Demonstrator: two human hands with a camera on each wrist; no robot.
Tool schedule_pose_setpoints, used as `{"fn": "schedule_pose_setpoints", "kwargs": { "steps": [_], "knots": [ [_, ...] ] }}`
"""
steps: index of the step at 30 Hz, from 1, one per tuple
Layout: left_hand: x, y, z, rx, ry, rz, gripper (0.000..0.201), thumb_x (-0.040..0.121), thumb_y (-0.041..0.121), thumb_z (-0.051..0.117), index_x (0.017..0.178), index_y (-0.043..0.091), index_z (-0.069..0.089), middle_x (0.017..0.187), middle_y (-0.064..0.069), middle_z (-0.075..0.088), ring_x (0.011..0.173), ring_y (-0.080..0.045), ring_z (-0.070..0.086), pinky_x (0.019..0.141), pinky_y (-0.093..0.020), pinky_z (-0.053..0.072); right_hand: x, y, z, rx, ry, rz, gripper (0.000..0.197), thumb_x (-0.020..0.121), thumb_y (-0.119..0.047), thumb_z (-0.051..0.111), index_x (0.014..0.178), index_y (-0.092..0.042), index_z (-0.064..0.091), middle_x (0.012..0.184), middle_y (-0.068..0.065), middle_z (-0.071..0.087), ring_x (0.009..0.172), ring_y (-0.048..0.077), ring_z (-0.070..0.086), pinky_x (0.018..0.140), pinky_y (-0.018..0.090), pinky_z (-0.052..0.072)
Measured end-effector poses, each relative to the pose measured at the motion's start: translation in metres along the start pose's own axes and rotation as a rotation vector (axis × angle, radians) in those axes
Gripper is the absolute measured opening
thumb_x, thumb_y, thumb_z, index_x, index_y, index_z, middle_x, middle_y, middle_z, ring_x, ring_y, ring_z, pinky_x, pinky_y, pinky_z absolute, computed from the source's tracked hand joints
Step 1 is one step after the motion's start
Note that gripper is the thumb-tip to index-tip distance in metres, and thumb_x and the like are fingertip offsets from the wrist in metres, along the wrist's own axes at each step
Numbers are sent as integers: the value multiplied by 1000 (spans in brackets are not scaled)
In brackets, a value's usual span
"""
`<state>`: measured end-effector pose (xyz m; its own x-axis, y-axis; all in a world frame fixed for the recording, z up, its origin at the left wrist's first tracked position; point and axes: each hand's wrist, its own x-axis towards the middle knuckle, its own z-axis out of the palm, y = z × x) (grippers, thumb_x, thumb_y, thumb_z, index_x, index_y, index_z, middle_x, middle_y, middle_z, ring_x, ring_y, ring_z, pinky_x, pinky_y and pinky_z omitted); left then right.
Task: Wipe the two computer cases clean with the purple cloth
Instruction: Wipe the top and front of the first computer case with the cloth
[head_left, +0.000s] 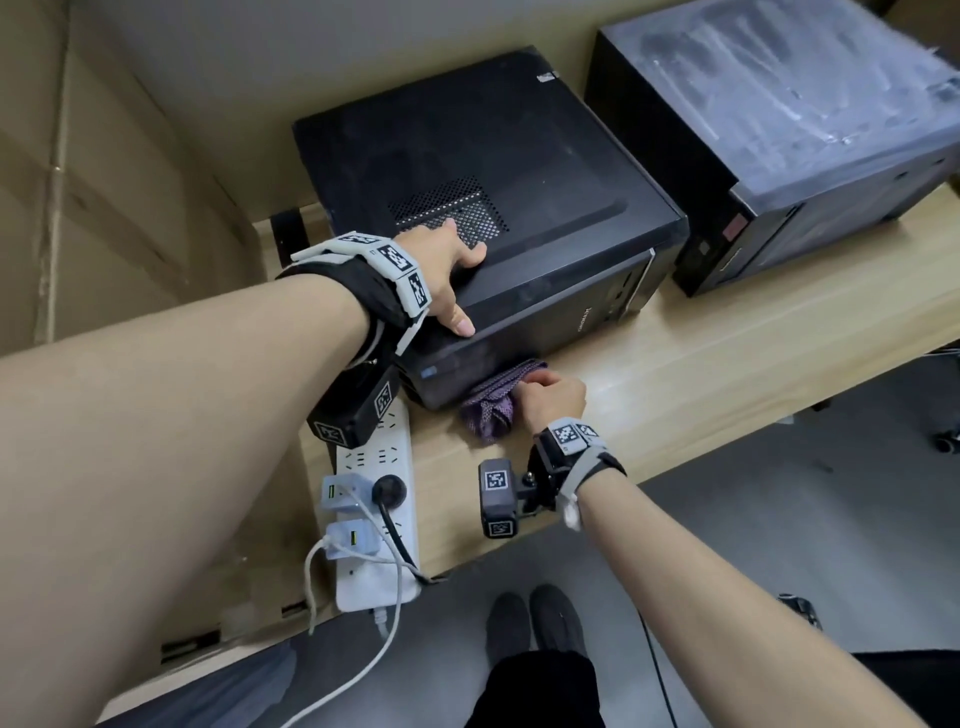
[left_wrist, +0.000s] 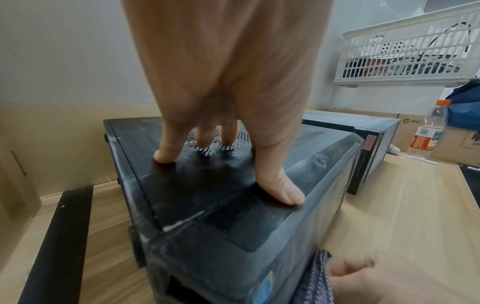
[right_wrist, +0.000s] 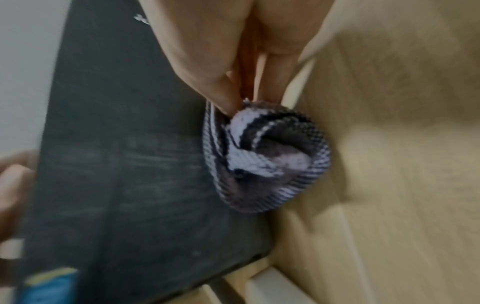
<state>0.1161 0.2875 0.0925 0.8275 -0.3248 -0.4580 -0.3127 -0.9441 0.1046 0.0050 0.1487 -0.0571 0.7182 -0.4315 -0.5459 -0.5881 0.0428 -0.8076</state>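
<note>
A black computer case (head_left: 498, 171) lies flat on the wooden desk (head_left: 727, 353). My left hand (head_left: 447, 270) rests spread on its top near the vent holes, fingertips (left_wrist: 163, 158) and thumb pressing down. My right hand (head_left: 550, 397) grips the bunched purple cloth (head_left: 493, 400) against the case's front panel (right_wrist: 130, 164), low by the desk. The cloth (right_wrist: 267, 156) is rolled into a wad, pinched by thumb and fingers. A second black case (head_left: 779, 130), dusty with wipe streaks on top, stands to the right (left_wrist: 369, 131).
A white power strip (head_left: 379, 499) with plugs and cables lies at the desk's front left, just beside the case. A white basket (left_wrist: 410, 53), a bottle (left_wrist: 428, 133) and cardboard boxes sit beyond the second case. Wall and cardboard are to the left.
</note>
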Motion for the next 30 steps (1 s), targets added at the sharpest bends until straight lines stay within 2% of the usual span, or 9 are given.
{"fn": "schedule_pose_setpoints", "kwargs": {
  "steps": [2,5,9,14,17,20,23,27,30],
  "knots": [
    [-1,0,-1,-3,7,-5,106,66,49,84,152,33,24,162,-15,2,146,-34,20,117,-35,23,-2,-12,-6,50,-42,-3,11,70,-2,74,64,-11,72,60,7,66,60,24,63,62,34,59],
    [-3,1,-2,14,6,-7,106,66,48,84,152,32,24,162,-15,3,145,-34,22,115,-35,25,-15,-33,-12,117,-100,-180,6,61,-7,75,59,-13,72,58,6,66,57,21,59,61,38,56],
    [-6,6,-5,55,9,-4,102,71,43,82,152,31,23,162,-15,4,145,-34,23,114,-34,24,-33,-55,-9,214,-79,-327,5,60,-10,76,63,-13,74,64,3,70,60,16,62,62,34,55],
    [-8,2,-7,63,-50,11,104,70,46,82,153,33,21,163,-12,1,146,-33,18,115,-33,22,-34,-23,6,134,-39,-258,8,64,-8,77,63,-15,72,62,-1,68,58,12,60,64,29,55],
    [-9,-1,-12,97,-90,26,106,72,42,82,154,33,15,163,-10,-3,147,-32,15,116,-33,19,-29,-1,19,-47,-78,-87,5,66,-14,79,66,-13,74,63,0,69,61,18,62,71,33,58],
    [-9,-3,-14,117,-128,37,111,73,37,83,155,31,8,162,-12,-8,148,-33,10,119,-36,16,-23,-1,22,-162,-110,-54,9,63,-21,79,65,-14,76,64,2,71,70,25,68,70,35,59],
    [-9,-5,-16,119,-148,54,112,72,33,84,155,31,7,162,-12,-9,148,-32,10,119,-35,15,-27,-13,17,-82,-69,-102,11,58,-18,79,53,-16,70,54,-4,67,59,18,64,67,36,59],
    [-7,-9,-24,123,-164,84,109,73,26,84,154,32,12,162,-9,-6,148,-26,14,115,-28,18,-46,-37,12,67,-89,-264,2,57,-14,74,57,-14,72,57,-1,67,56,14,59,62,33,54],
    [-5,-14,-27,142,-170,93,107,71,25,85,153,36,17,163,-6,-2,148,-27,16,116,-31,21,-47,-36,14,97,-83,-318,5,58,-13,75,58,-16,71,59,-1,67,57,13,60,60,31,55]
  ]
}}
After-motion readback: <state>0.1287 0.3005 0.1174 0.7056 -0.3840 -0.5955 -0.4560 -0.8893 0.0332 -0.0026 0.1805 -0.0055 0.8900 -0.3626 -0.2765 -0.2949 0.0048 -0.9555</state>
